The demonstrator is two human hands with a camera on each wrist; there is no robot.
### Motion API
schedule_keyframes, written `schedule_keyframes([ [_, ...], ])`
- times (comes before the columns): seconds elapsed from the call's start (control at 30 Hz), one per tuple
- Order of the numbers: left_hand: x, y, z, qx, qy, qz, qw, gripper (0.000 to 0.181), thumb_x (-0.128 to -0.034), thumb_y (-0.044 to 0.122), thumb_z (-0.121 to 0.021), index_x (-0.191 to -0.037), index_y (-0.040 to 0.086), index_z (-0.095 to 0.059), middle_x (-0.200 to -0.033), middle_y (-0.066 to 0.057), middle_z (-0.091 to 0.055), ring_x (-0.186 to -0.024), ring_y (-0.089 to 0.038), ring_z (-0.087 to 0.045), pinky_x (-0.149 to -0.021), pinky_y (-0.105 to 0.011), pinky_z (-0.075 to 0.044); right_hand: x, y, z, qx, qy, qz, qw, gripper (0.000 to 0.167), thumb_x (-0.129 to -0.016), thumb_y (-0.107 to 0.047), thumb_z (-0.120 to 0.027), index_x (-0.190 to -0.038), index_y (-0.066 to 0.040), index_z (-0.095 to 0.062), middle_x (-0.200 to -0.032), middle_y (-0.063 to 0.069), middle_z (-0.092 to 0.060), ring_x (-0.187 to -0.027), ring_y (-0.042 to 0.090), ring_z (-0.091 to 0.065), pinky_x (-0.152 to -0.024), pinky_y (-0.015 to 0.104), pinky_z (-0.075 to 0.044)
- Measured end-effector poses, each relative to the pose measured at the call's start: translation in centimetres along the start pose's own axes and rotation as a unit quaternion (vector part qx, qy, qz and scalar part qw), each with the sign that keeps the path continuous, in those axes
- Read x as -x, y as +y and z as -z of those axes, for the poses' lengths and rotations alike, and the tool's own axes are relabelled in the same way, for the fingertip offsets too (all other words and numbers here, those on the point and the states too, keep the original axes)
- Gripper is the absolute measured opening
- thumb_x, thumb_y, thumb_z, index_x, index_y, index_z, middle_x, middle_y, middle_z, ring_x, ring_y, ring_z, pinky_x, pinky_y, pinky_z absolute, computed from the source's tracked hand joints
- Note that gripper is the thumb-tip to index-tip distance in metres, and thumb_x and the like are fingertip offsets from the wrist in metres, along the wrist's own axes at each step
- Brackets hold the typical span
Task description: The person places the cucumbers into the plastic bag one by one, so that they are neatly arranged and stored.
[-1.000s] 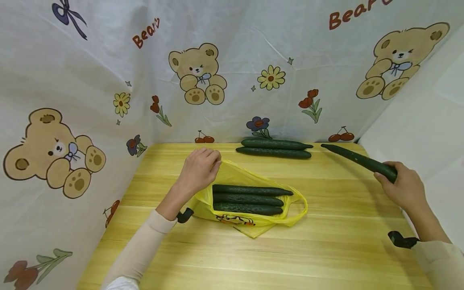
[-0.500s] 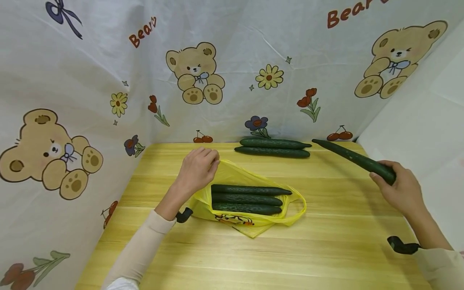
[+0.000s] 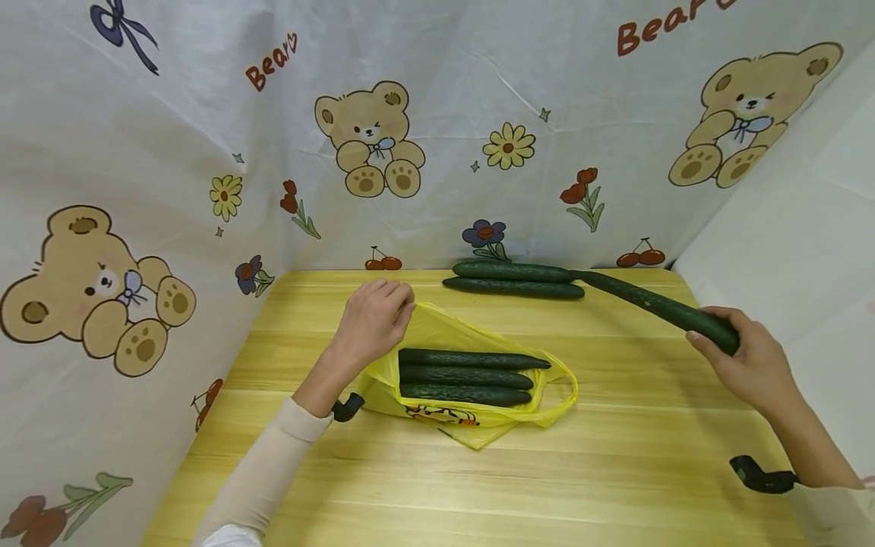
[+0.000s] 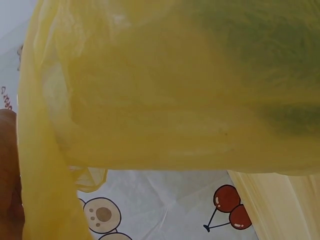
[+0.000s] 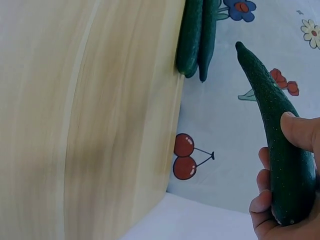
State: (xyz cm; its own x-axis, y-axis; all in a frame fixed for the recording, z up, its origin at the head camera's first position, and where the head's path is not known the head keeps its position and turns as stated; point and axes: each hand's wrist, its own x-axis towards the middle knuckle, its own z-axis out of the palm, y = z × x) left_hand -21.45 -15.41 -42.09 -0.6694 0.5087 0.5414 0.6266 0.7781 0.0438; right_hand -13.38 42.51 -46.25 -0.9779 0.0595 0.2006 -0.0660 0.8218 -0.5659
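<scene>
My left hand (image 3: 376, 319) pinches the rim of a yellow plastic bag (image 3: 444, 323) and lifts its mouth up. Inside the bag three dark green cucumbers (image 3: 468, 376) lie side by side. At the right, my right hand (image 3: 748, 361) grips the thick end of another cucumber (image 3: 656, 305), raised over the table with its thin tip pointing left. The right wrist view shows thumb and fingers (image 5: 261, 200) wrapped round that cucumber (image 5: 287, 165). In the left wrist view the yellow bag (image 4: 150, 100) fills most of the picture, with green showing through it.
Two more cucumbers (image 3: 516, 279) lie together at the back of the wooden table (image 3: 437, 486). A white cloth (image 3: 437, 45) printed with bears and flowers hangs behind and at the left. A plain white wall (image 3: 807, 258) stands at the right.
My right hand has moved slightly left and down with its cucumber, whose tip now overlaps the end of a back cucumber in the head view. My left hand and the bag stay put.
</scene>
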Motion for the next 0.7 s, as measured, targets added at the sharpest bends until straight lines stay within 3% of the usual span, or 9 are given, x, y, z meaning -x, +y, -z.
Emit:
schedule_keyframes([
  [0.2,0.1,-0.1,-0.2,0.004,0.000,0.000,1.0000,0.011,-0.1044,0.015,-0.069,-0.094,0.016,-0.068,-0.081,0.002,-0.069,-0.072,-0.018,-0.051,-0.067,-0.033,-0.041,0.2,-1.0,0.1,0.003,0.004,0.011,0.9999,0.057,-0.107,-0.031,-0.066,-0.154,-0.003,-0.051,-0.118,0.031,-0.058,-0.084,0.017,-0.046,-0.062,0.027,-0.034],
  [0.37,0.1,-0.1,-0.3,0.004,0.001,0.001,1.0000,0.011,-0.1044,0.015,-0.070,-0.094,0.016,-0.067,-0.081,0.002,-0.069,-0.072,-0.018,-0.051,-0.067,-0.033,-0.041,0.6,-1.6,0.1,0.001,0.006,0.012,0.9999,0.056,-0.107,-0.030,-0.067,-0.154,-0.004,-0.052,-0.118,0.030,-0.058,-0.082,0.008,-0.043,-0.061,0.027,-0.034],
  [0.57,0.1,-0.1,-0.3,-0.001,-0.004,0.000,1.0000,0.011,-0.1054,0.016,-0.068,-0.094,0.016,-0.067,-0.082,0.002,-0.069,-0.071,-0.017,-0.052,-0.067,-0.033,-0.042,1.1,-2.6,0.0,-0.013,-0.006,0.022,0.9997,0.054,-0.108,-0.029,-0.067,-0.154,-0.005,-0.052,-0.117,0.029,-0.057,-0.082,0.011,-0.044,-0.059,0.027,-0.036],
  [0.7,0.1,-0.1,-0.2,-0.007,-0.006,-0.002,1.0000,0.011,-0.1059,0.016,-0.067,-0.095,0.016,-0.067,-0.082,0.002,-0.068,-0.072,-0.017,-0.052,-0.067,-0.033,-0.042,1.3,-3.5,-0.3,-0.027,-0.014,0.032,0.9990,0.052,-0.107,-0.026,-0.067,-0.152,-0.004,-0.052,-0.120,0.029,-0.060,-0.080,0.006,-0.047,-0.058,0.027,-0.039],
])
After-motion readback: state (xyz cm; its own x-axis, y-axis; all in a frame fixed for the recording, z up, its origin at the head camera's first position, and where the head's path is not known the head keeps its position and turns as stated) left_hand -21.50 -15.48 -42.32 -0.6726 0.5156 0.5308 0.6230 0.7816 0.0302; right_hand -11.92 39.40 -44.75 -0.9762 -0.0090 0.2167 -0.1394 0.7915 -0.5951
